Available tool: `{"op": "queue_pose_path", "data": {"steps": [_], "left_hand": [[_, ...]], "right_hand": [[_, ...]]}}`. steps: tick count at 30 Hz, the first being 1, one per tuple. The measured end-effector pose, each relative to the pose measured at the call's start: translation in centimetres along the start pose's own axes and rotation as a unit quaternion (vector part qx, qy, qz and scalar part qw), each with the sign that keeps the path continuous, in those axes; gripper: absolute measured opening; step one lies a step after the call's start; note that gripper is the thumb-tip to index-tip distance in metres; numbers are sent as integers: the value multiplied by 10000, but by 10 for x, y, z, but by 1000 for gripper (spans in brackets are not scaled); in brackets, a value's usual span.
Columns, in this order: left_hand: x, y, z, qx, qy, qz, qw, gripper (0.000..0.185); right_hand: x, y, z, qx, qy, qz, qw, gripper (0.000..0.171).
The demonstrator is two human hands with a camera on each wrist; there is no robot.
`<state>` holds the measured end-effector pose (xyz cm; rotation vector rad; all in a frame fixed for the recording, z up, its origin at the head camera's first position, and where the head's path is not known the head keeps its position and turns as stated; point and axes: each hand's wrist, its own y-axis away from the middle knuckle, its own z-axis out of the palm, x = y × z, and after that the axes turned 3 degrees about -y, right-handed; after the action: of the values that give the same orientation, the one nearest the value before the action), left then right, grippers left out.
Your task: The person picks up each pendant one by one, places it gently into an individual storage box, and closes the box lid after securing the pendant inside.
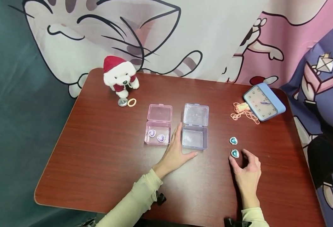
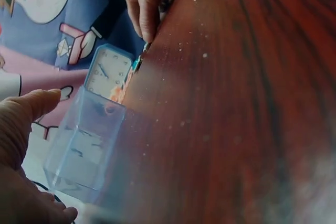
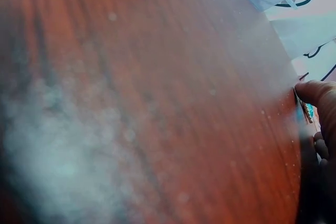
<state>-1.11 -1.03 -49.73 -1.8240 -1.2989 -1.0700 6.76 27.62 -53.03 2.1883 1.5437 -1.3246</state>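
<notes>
My left hand (image 1: 174,156) has its fingers extended between the pink lidded box (image 1: 158,144) and the clear bluish box (image 1: 194,145), close against the bluish one's left side; whether it touches cannot be told. Both boxes have their lids up. Two purple heart gems (image 1: 161,138) lie in the pink box, and the bluish box holds nothing visible. At the right, my right hand (image 1: 248,171) has thumb and fingers spread around the nearer blue heart gem (image 1: 235,153), a small gap showing beside the forefinger. Just behind it lies another blue heart gem (image 1: 233,140).
A blue clock (image 1: 264,102) stands at the back right beside a bundle of peach cord (image 1: 242,108). Toward the back left sits a white plush dog (image 1: 122,75) in a red hat, with a metal disc (image 1: 122,102) and a pale ring (image 1: 131,102) before it.
</notes>
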Motion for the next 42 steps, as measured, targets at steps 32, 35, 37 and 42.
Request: {"op": "queue_pose_path", "data": {"steps": [32, 35, 37, 42], "left_hand": [[-19, -6, -3, 240, -128, -75, 9996, 99], [-19, -7, -2, 202, -85, -47, 9997, 99], [-19, -7, -1, 176, -84, -34, 9998, 99], [-18, -6, -1, 84, -133, -64, 9999, 98]], "right_hand": [[-6, -18, 11, -119, -182, -340, 9992, 28], [-5, -17, 12, -78, -132, -226, 9996, 25], [-5, -16, 13, -11, -128, -154, 9998, 24], [-11, -12, 16, 59, -325, -135, 9994, 22]]}}
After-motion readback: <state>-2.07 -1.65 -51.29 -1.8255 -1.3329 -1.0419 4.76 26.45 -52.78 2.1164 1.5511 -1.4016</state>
